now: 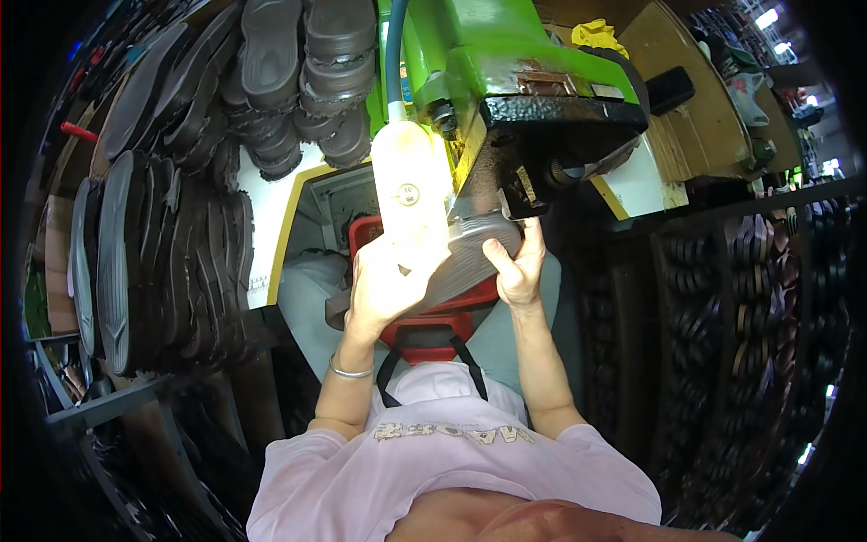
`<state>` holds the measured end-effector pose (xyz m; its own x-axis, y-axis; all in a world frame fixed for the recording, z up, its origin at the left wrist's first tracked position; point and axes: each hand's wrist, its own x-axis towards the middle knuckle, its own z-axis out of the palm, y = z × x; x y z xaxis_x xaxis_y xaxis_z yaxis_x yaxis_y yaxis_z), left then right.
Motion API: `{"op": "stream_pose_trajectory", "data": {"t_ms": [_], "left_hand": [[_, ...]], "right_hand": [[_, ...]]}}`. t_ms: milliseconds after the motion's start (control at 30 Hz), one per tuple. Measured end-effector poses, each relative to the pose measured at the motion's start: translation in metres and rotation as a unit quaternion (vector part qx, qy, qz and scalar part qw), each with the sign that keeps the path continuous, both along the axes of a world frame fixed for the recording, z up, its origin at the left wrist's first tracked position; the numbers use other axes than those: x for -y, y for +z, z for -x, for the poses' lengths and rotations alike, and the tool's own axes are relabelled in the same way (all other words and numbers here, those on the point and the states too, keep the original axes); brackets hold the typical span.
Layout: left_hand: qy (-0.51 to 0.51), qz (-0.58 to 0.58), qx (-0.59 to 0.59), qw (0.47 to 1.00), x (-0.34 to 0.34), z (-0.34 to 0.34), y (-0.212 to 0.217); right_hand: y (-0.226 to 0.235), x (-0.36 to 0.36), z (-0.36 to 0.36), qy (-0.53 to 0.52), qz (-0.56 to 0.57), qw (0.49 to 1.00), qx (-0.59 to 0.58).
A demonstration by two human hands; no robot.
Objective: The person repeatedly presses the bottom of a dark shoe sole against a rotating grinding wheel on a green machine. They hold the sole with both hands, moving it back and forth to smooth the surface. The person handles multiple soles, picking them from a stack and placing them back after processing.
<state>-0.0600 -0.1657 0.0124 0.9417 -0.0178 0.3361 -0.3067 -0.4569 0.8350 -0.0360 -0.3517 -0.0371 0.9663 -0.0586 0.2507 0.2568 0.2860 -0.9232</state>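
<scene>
Your left hand and right hand grip a dark sole, fingers closed on its edges; it looks light, flexible, best held edgewise.

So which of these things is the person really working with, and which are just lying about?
In use:
left hand
right hand
dark shoe sole
green machine
lamp

Lying about:
stacked soles
hanging soles
yellow cloth
</scene>
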Motion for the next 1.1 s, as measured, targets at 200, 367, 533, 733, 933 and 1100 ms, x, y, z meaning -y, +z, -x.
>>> {"op": "stream_pose_trajectory", "data": {"t_ms": [200, 367, 533, 733, 933, 1100], "left_hand": [[0.061, 0.035, -0.058, 0.996, -0.001, 0.018, -0.012], [0.070, 0.072, -0.007, 0.995, 0.008, 0.022, -0.025], [-0.007, 0.051, -0.001, 0.999, 0.027, -0.008, -0.031], [0.029, 0.068, -0.042, 0.996, 0.039, 0.003, -0.054], [-0.012, 0.253, -0.163, 0.953, 0.034, 0.021, -0.056], [-0.027, 0.192, -0.105, 0.975, 0.030, 0.010, -0.061]], "right_hand": [[0.004, -0.010, -0.005, 0.026, 0.089, 0.995, 0.021], [-0.025, -0.003, -0.003, 0.002, 0.266, 0.964, 0.024], [-0.016, -0.003, 0.023, 0.044, -0.018, 0.996, -0.070], [-0.089, 0.032, 0.142, 0.184, 0.002, 0.923, -0.339], [-0.081, 0.104, 0.142, -0.058, -0.109, 0.962, -0.244], [-0.033, 0.122, 0.091, -0.172, -0.119, 0.963, -0.168]]}}
